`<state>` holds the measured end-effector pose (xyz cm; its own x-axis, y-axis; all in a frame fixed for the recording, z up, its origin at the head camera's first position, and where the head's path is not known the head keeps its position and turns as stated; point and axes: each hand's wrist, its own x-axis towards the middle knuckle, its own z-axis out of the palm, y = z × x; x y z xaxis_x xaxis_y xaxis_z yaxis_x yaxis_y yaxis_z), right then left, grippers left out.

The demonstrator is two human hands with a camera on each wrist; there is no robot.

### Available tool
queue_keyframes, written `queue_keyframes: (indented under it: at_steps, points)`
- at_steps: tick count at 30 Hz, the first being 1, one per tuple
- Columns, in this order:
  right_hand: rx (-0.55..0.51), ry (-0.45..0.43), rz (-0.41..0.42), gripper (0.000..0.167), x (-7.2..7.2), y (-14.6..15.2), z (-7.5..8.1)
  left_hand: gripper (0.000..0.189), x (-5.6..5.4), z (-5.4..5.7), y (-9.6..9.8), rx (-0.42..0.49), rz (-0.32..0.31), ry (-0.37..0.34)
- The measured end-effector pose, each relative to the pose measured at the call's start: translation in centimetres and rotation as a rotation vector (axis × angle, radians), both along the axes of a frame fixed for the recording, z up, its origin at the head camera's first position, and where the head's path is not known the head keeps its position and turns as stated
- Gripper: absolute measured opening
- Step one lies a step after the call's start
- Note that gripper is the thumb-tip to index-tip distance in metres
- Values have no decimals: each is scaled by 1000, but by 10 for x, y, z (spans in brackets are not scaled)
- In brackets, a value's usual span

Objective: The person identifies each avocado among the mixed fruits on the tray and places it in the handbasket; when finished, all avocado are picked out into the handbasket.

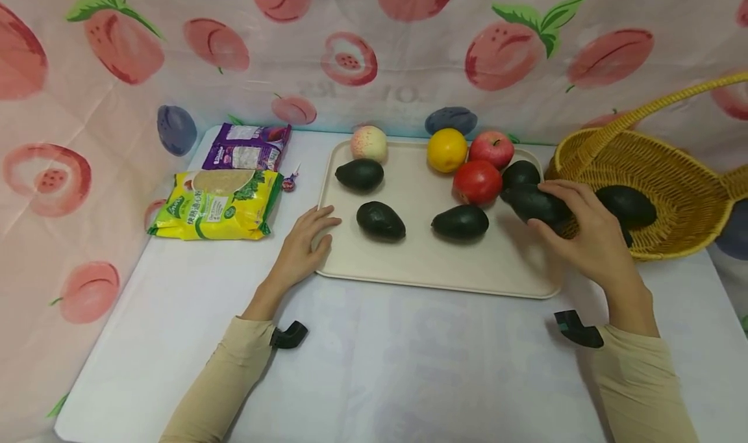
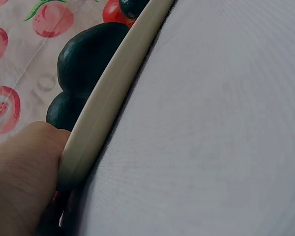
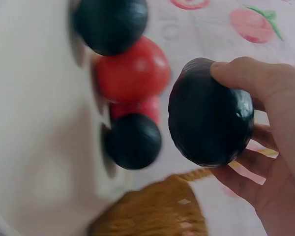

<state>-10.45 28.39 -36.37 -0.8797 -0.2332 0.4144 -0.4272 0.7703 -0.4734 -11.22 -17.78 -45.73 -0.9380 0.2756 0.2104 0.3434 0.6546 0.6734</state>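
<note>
My right hand (image 1: 596,241) holds a dark green avocado (image 1: 534,206) between thumb and fingers, above the tray's right end beside the basket. The same avocado (image 3: 209,118) is large in the right wrist view. With fingers spread, my left hand (image 1: 300,248) rests on the left rim of the beige tray (image 1: 409,183). Lying on the tray are an avocado (image 1: 360,175) at back left, another (image 1: 381,221) below it, one (image 1: 460,223) right of centre and one (image 1: 521,173) at back right, partly hidden. Inside the yellow wicker basket (image 1: 695,177) is a further avocado (image 1: 628,206).
Along the tray's back sit a peach (image 1: 369,144), an orange (image 1: 447,150), an apple (image 1: 492,149) and a glossy red round fruit (image 1: 477,182). To the left lie a yellow packet (image 1: 216,206), a purple packet (image 1: 248,147) and a lollipop (image 1: 289,182). The basket's handle arches high.
</note>
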Motion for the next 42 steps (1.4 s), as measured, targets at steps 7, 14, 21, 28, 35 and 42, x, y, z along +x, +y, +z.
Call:
queue_keyframes:
  at_steps: [7, 14, 21, 28, 35, 42]
  points:
    - [-88, 75, -88, 65, 7, 21, 17, 33, 0, 0, 0, 7, -7, 10]
    - [-94, 105, -163, 61, 11, 47, 24, 32, 0, 0, 0, 3, -4, 2]
    - [-73, 65, -264, 58, 13, 68, 22, 32, 0, 1, 1, 4, -3, 2]
    - [-67, 2, -370, 58, 17, 81, 19, 32, 0, 2, 1, 2, -3, -9]
    - [-56, -84, -518, 57, 17, 94, 14, 33, 0, 2, 2, 4, 0, -13]
    - [-46, -229, -699, 59, 17, 108, 11, 32, 0, 2, 1, 10, 1, -18]
